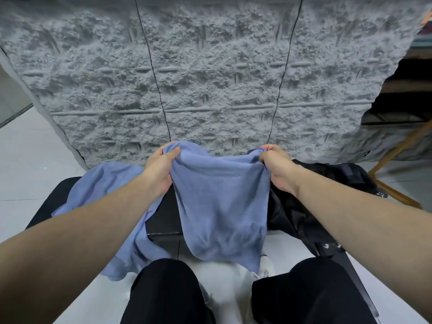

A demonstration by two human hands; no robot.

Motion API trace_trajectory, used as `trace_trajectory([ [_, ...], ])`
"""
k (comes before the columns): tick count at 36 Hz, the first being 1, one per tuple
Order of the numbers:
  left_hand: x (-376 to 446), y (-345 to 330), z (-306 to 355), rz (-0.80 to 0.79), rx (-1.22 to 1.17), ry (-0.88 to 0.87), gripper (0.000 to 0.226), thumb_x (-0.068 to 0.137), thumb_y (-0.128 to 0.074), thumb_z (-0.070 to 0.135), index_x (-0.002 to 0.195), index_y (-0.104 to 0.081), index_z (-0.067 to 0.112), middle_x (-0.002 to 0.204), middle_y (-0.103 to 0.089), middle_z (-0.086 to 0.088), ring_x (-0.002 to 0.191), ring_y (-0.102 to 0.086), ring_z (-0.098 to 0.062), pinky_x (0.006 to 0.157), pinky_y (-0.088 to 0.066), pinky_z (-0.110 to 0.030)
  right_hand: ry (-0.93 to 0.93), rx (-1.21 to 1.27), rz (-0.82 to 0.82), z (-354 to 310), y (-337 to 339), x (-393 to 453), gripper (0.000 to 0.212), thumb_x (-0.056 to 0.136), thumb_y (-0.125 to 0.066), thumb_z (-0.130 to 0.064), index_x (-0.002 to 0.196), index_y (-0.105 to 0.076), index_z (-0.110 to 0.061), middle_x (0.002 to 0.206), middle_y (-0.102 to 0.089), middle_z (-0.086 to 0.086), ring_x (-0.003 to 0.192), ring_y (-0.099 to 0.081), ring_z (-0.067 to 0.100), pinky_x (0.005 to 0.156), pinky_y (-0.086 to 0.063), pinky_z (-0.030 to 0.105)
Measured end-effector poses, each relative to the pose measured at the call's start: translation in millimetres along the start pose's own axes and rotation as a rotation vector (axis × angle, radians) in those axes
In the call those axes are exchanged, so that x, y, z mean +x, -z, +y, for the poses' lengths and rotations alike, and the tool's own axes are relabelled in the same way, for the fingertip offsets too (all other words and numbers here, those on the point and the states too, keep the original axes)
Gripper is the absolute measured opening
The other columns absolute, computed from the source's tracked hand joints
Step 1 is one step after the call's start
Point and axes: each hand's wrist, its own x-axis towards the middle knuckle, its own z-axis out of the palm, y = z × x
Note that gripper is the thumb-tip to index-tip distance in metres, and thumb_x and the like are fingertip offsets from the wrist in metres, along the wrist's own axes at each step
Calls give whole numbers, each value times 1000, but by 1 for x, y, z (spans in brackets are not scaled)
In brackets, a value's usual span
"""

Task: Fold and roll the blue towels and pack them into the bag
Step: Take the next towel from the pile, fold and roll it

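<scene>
Held up between both hands: a blue towel, sagging in the middle and hanging down toward the knees. Left hand curled round the upper left corner, thumb on the front of the cloth, other fingers hidden behind it. Right hand pinching the bunched upper right corner, fingertips buried in the folds. Behind the left forearm, a second towel spread loosely over a black bench, its lower end spilling off the near edge and partly hidden by the arm. To the right, under the right forearm, a black bag, crumpled, its opening not to be made out and its near part covered by the arm. Most of the bench top hidden by the cloths and the bag; only a dark strip bare between the two towels. Close behind, a grey textured wall panel. At the far right, a wooden frame, cut off by the picture edge. Pale floor open on the left.
</scene>
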Motion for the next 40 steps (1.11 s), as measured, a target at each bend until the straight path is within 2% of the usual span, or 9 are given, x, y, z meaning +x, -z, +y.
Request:
trace_trajectory([
  [4, 20, 1, 2, 64, -2, -30, 26, 97, -59, 16, 123, -63, 17, 112, -69, -8, 92, -68, -22, 66, -55, -33, 18, -2, -2, -1, -5, 17, 20, 87, -42, -2, 85, -47, -22, 83, -50, 4, 64, -40, 18, 51, -30, 29],
  [10, 59, -9, -3, 107, -36, -49, 14, 98, -57, 10, 103, -63, 21, 109, -66, -8, 95, -65, -24, 69, -54, -33, 79, -60, 42, 0, -24, 58, 27, 89, -38, 3, 78, -45, -20, 73, -48, 3, 62, -40, 19, 47, -29, 26],
  [15, 102, -17, -19, 162, 61, 6, 14, 99, -55, 12, 99, -61, 25, 114, -63, -9, 97, -63, -28, 65, -52, -34, 44, -52, 58, 16, -47, 106, 30, 87, -31, 3, 93, -47, -22, 94, -66, -9, 68, -45, 19, 54, -34, 29],
  [18, 128, -19, -33, 188, 89, 29, 19, 98, -56, 9, 90, -60, 26, 99, -63, -6, 86, -62, -26, 63, -52, -32, 20, -35, 77, 26, -61, 133, 34, 86, -30, 4, 101, -51, -18, 106, -70, -8, 78, -51, 20, 64, -40, 35],
  [24, 180, -24, -60, 270, 136, -1, 14, 97, -55, 8, 104, -61, 19, 89, -60, -6, 68, -54, -19, 48, -44, -25, 16, -56, 113, 46, -85, 188, 33, 86, -30, 3, 82, -48, -24, 112, -69, -4, 71, -51, 19, 55, -41, 29],
  [32, 230, -35, -88, 168, 351, -96, 25, 96, -45, -2, 112, -59, 11, 93, -61, -2, 91, -58, -23, 69, -55, -28, 34, -158, 84, 63, -110, 238, 28, 90, -35, 5, 96, -50, -18, 114, -61, 3, 85, -51, 19, 67, -44, 26],
  [34, 237, -35, -98, 110, 502, -89, 32, 96, -41, -5, 121, -58, 4, 106, -61, -4, 98, -54, -20, 70, -49, -24, 6, -265, 36, 69, -113, 242, 35, 89, -37, 3, 111, -51, -20, 120, -58, 6, 77, -51, 18, 62, -44, 27],
  [37, 240, -29, -110, 16, 736, -84, 32, 96, -44, -4, 125, -57, 3, 132, -57, -12, 108, -56, -22, 70, -44, -19, -66, -461, -46, 77, -110, 242, 53, 92, -51, -6, 142, -40, -17, 127, -54, 11, 103, -59, 27, 81, -51, 35],
  [40, 230, -22, -114, -77, 859, -107, 31, 97, -47, -1, 125, -58, 5, 133, -57, -14, 90, -60, -18, 62, -42, -14, -97, -612, -74, 81, -105, 234, 48, 88, -59, -6, 134, -48, -10, 116, -55, 13, 102, -56, 27, 83, -49, 34],
])
